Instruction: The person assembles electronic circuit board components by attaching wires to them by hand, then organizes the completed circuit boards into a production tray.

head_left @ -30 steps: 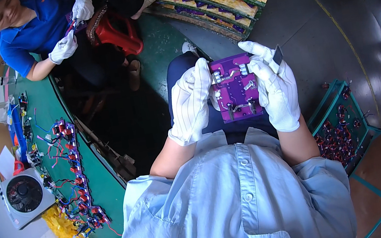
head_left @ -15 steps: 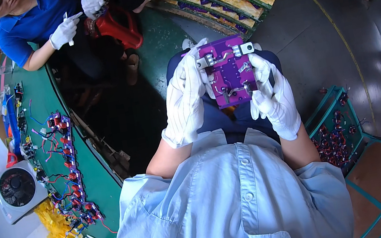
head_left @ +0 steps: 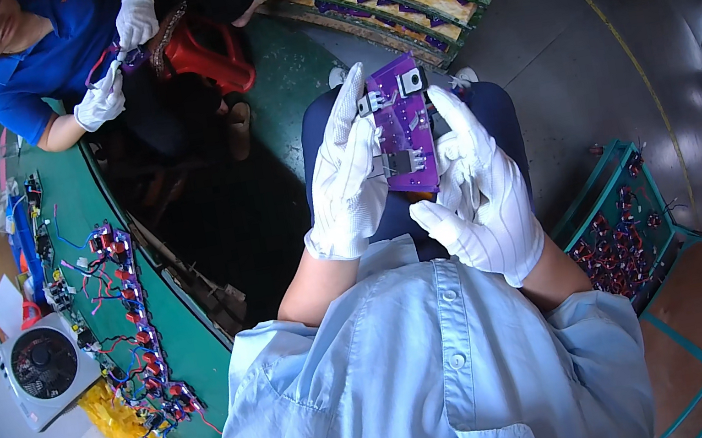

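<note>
Since half a second ago I see the purple circuit board (head_left: 406, 124) turned edge-on, narrower and upright above my lap. My left hand (head_left: 350, 173), in white knit glove, grips its left edge; my right hand (head_left: 478, 188) clasps the right side. Metal-tabbed components stud the flat, glossy board.

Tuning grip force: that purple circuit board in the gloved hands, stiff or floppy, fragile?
Likely stiff: the purple circuit board stands flat and unbent between the left hand and right hand. Probably light, since fingertips alone carry it. Its raised silver parts look snag-prone, so edge grips seem safer.
</note>
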A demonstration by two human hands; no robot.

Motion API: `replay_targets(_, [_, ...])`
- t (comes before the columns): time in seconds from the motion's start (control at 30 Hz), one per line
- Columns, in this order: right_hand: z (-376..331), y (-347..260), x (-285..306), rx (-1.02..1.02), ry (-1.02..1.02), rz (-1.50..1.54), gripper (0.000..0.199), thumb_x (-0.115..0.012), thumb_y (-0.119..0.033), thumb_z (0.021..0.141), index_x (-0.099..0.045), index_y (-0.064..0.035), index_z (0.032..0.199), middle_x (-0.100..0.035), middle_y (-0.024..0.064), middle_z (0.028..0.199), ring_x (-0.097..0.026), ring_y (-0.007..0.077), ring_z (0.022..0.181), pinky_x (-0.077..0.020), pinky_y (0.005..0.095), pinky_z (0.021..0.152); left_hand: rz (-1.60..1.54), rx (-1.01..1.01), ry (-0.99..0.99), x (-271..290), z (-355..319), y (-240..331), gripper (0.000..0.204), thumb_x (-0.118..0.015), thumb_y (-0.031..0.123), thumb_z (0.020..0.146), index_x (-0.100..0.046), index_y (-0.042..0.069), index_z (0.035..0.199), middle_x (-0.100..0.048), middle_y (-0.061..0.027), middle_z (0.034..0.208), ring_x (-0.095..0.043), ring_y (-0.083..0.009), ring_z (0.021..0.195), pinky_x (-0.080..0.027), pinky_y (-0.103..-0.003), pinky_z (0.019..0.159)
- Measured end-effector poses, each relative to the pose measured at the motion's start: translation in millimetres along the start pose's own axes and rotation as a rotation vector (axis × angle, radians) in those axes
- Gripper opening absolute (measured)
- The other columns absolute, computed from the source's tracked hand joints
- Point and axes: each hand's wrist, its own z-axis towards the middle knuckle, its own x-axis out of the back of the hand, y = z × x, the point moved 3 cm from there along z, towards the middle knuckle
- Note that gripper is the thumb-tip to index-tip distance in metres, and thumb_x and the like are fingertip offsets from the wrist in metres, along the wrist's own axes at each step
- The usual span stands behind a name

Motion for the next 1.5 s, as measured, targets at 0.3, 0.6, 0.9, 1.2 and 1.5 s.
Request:
replay_targets(0.3, [5.4, 6.3, 1.1, 0.080, 0.030, -0.049, 0.077, -0.066, -0.005, 0.073, -0.018, 0.0026, 0.133, -0.043, 0.0155, 0.121, -0.049, 0.0184, 0.107, -0.0404, 0.0283, 0.089, 0.255, -0.088, -0.017, 0.1, -8.9, 10.0, 0.065, -0.049, 0.012, 0.086, -0.010, -0.001, 0.136, -0.046, -0.0104, 0.116, -0.046, -0.0136, 0.103, -0.033, -0.028, 0.094])
replay_targets(0.6, [5.6, 7.9, 1.2, 0.061, 0.042, -0.051, 0.074, -0.066, -0.006, 0.074, -0.020, 0.0026, 0.131, -0.043, 0.0141, 0.120, -0.050, 0.0168, 0.104, -0.0408, 0.0284, 0.088, 0.295, -0.104, 0.032, -6.7, -10.1, 13.3, 0.064, -0.049, 0.023, 0.087, -0.014, 0.001, 0.136, -0.045, -0.0119, 0.120, -0.047, -0.0161, 0.106, -0.034, -0.030, 0.094])
replay_targets(0.9, [8.0, 19.0, 19.9, -0.234, 0.194, 0.345, 0.060, -0.057, -0.018, 0.079, -0.028, 0.0011, 0.129, -0.054, 0.0045, 0.095, -0.046, 0.0042, 0.057, -0.0391, 0.0172, 0.049, 0.265, -0.095, -0.013, 4.2, -13.5, 13.8, 0.076, -0.037, 0.057, 0.084, -0.013, 0.009, 0.138, -0.052, -0.0086, 0.102, -0.055, -0.0096, 0.071, -0.044, -0.020, 0.062])
replay_targets(1.2, [9.5, 18.1, 11.6, -0.032, 0.185, 0.076, 0.059, -0.062, -0.012, 0.077, -0.032, 0.0021, 0.126, -0.055, 0.0082, 0.101, -0.055, 0.0087, 0.083, -0.0452, 0.0200, 0.071, 0.382, -0.236, -0.112, -4.6, -17.3, 16.0, 0.078, -0.054, 0.000, 0.080, -0.002, 0.005, 0.138, -0.047, -0.0118, 0.111, -0.053, -0.0133, 0.092, -0.045, -0.027, 0.076])
replay_targets(1.5, [2.2, 7.9, 16.3, -0.102, 0.307, 0.031, 0.046, -0.054, -0.005, 0.081, -0.037, 0.0035, 0.122, -0.055, 0.0086, 0.097, -0.056, 0.0087, 0.080, -0.0460, 0.0209, 0.068, 0.293, -0.212, -0.175, -9.8, -23.9, 21.8, 0.072, -0.046, -0.002, 0.083, -0.003, 0.010, 0.139, -0.044, -0.0119, 0.117, -0.052, -0.0138, 0.097, -0.043, -0.025, 0.081])
